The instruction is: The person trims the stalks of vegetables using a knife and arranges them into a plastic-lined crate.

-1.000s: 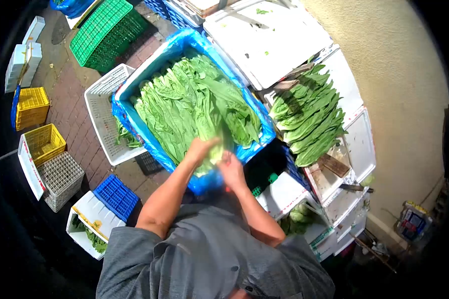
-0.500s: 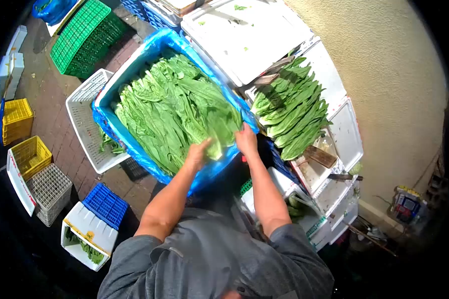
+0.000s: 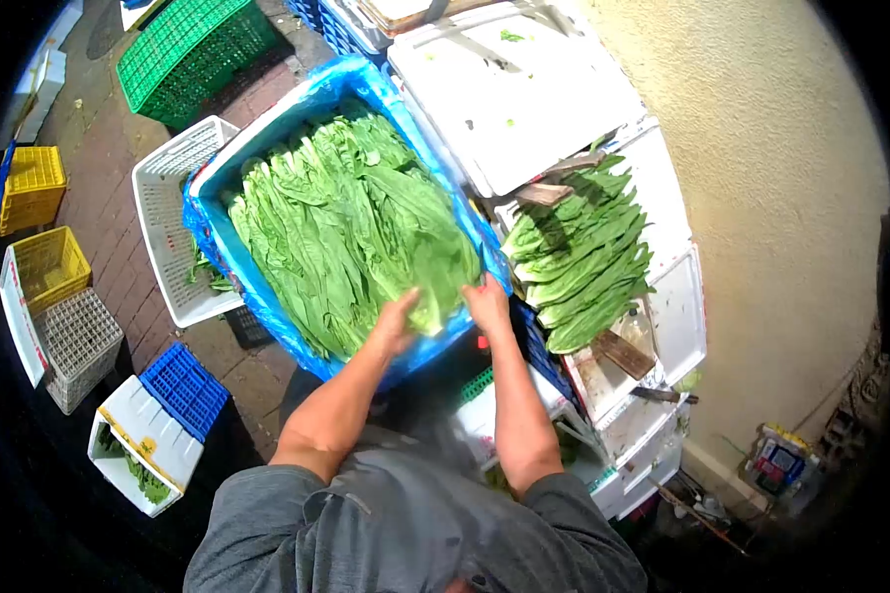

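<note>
Long leafy greens point(image 3: 336, 217) fill a box lined with blue plastic point(image 3: 287, 331) in front of me. My left hand point(image 3: 396, 321) is at the near edge of the greens, its fingers against the pale stem end of a bunch; whether they grip it is blurred. At the box's near right corner, my right hand point(image 3: 487, 301) has its fingertips at the leaves beside the blue liner, and its hold is unclear too. To the right of the box, a row of similar greens point(image 3: 583, 257) lies on white foam boxes.
A white basket point(image 3: 158, 188) stands left of the box, a green crate point(image 3: 183, 59) beyond it. Yellow crates point(image 3: 35, 188), a grey crate point(image 3: 79, 346) and a blue crate point(image 3: 183, 390) stand further left. A white foam lid point(image 3: 514, 99) and a wall point(image 3: 761, 198) are right.
My right hand has moved right, away from my left hand, to the box's corner. The bunch between them now lies on the other greens. The camera view has shifted slightly.
</note>
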Tool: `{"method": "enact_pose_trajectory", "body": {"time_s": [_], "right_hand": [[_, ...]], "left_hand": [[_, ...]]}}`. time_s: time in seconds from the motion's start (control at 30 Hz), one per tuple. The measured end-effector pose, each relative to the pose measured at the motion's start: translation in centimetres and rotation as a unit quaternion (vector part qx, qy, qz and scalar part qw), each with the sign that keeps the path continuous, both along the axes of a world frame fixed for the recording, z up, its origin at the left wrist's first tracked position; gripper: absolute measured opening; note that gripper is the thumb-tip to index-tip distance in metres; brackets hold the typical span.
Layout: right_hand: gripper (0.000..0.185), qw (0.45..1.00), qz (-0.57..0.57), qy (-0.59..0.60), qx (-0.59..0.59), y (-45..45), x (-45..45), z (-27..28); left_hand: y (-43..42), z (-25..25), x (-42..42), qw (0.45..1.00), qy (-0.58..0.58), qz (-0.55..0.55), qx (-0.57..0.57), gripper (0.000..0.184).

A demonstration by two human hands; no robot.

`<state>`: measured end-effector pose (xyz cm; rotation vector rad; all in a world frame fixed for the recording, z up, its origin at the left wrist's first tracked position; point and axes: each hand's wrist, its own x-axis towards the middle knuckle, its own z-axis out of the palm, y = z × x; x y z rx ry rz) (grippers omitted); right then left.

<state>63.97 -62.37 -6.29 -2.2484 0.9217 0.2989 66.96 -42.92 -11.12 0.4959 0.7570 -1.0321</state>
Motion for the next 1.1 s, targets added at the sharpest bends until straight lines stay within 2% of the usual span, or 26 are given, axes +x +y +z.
{"method": "enact_pose_trajectory", "body": {"time_s": [0.07,0.1,0.2,0.27,0.47,0.5,0.6,0.73,0.77,0.8,0.83,0.87,0.97,1.07,1.1], "right_hand": [[0.044,0.997,0.006,0.071,0.024,-0.5,0.2,0.2],[0.046,0.998,0.042,0.05,-0.008,-0.7,-0.3,-0.8],[0.045,0.993,-0.045,0.058,0.088,-0.9,-1.4,-3.6],[0.044,0.991,-0.062,0.031,0.114,-1.0,-1.8,-4.6],[0.038,0.987,-0.058,0.042,0.145,-1.2,-1.2,-3.1],[0.036,0.991,-0.058,0.021,0.119,-1.3,-2.0,-4.3],[0.036,0.988,-0.048,0.061,0.13,0.2,-0.5,1.2],[0.047,0.994,-0.01,-0.002,0.109,4.0,-0.4,7.1],[0.052,0.985,-0.054,0.002,0.163,4.6,-0.8,7.1],[0.064,0.984,-0.032,-0.039,0.168,5.2,-1.3,7.1],[0.062,0.985,-0.025,-0.045,0.167,5.8,-1.8,7.0],[0.06,0.985,-0.022,-0.049,0.165,6.5,-2.2,7.1],[0.055,0.995,0.037,-0.073,0.06,10.5,-2.3,9.3],[0.053,0.991,0.058,-0.106,0.064,14.1,-3.0,10.6],[0.053,0.991,0.016,-0.072,0.116,15.2,-2.7,12.4]], "left_hand": [[-0.1,0.0,0.2,0.999,0.006,-0.017,0.033,0.037],[-0.3,-0.3,0.2,0.999,0.007,-0.018,0.037,0.037],[-0.8,-0.5,-0.3,0.999,0.005,-0.007,0.041,0.037],[-0.9,-0.7,-0.3,0.999,-0.008,-0.006,0.048,0.038],[-0.3,0.0,0.4,1.0,0.004,0.006,0.021,0.036],[0.0,1.0,0.8,1.0,0.002,0.01,0.023,0.036],[1.4,3.2,1.7,0.999,0.019,0.009,0.031,0.036],[4.3,4.5,3.4,0.999,-0.009,-0.039,0.024,0.039],[4.9,4.4,3.6,0.998,-0.026,-0.046,0.033,0.039],[5.5,4.3,3.6,0.997,-0.042,-0.053,0.042,0.039],[6.2,5.7,4.4,0.993,-0.05,-0.086,0.067,0.039],[7.0,7.3,4.9,0.994,-0.054,-0.065,0.063,0.044],[10.1,11.0,6.4,0.99,-0.053,-0.094,0.092,0.04],[13.8,13.2,6.1,0.98,-0.098,-0.112,0.131,0.038],[15.0,13.7,5.2,0.98,-0.103,-0.102,0.134,0.039]]}}
